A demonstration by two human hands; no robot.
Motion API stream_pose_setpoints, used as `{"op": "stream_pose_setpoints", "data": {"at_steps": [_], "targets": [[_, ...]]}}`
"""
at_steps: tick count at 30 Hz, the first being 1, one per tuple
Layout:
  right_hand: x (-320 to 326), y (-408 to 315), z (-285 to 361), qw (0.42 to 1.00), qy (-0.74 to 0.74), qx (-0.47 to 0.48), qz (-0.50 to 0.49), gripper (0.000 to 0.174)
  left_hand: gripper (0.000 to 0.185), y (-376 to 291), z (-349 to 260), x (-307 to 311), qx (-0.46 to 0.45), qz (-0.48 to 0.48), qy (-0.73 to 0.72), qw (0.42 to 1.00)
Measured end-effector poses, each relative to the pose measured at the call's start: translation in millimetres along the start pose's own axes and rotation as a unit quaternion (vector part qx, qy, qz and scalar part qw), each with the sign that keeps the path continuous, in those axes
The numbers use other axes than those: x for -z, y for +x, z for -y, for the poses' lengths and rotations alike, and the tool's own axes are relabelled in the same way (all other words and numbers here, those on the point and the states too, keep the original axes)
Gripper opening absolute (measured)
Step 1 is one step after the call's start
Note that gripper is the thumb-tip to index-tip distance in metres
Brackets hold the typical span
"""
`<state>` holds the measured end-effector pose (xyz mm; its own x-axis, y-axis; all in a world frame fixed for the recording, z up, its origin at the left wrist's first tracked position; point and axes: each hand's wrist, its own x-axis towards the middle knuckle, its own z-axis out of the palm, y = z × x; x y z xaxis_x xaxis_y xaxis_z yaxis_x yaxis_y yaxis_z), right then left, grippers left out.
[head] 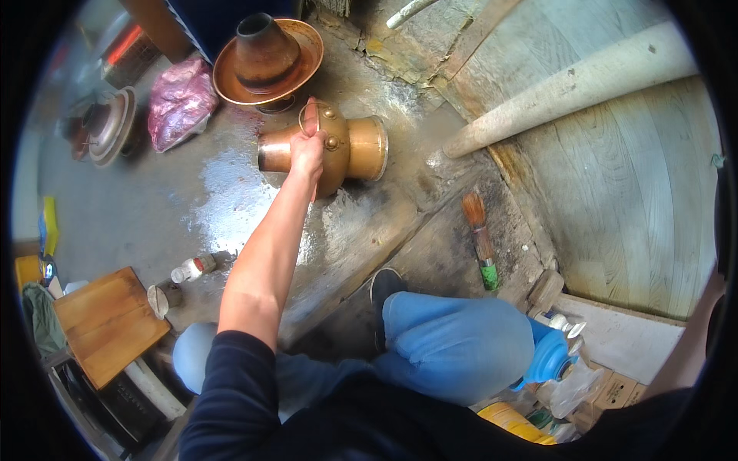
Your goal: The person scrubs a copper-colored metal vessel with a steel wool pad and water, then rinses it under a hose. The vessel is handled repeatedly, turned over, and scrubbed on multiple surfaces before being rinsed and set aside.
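My left hand [307,153] is closed on a brass and copper hot-pot vessel [363,147] lying on its side on the grey floor ledge. Its fingers wrap the vessel near a ring handle [302,117] fixed to round studs; the far fingertips are hidden. One end of the vessel is a polished cylinder, the other a flared base pointing right. Just beyond it, a second copper hot pot [268,66] with a dark chimney stands upright in a wide rim. My right hand is out of view.
A bristle brush [482,242] with green tape lies right of my shoe [385,288]. A white pipe [571,89] slants from the right wall. Leftward are a pink plastic bag [181,102], a metal hot pot [112,127], a small bottle [194,268] and a wooden board [112,325].
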<state>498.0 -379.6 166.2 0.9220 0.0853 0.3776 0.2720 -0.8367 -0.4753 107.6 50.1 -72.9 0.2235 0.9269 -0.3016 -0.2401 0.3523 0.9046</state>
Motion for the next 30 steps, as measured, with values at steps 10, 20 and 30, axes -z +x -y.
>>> {"op": "stream_pose_setpoints", "data": {"at_steps": [10, 20, 30], "targets": [[-174.9, -139.6, 309.2, 0.717, 0.411, -0.216, 0.52, 0.042, 0.015, 15.2, -19.4, -25.0, 0.077, 0.036, -0.012, 0.996], [-358.1, -249.1, 347.1, 0.687, 0.484, 0.05, 0.54, 0.037, 0.038, 25.6, -33.1, -33.0, 0.016, -0.006, -0.035, 0.999], [-360.3, -265.1, 330.0, 0.774, 0.377, 0.283, 0.423, 0.029, 0.041, -14.3, -36.1, -28.5, -0.013, 0.047, 0.395, 0.917]]}}
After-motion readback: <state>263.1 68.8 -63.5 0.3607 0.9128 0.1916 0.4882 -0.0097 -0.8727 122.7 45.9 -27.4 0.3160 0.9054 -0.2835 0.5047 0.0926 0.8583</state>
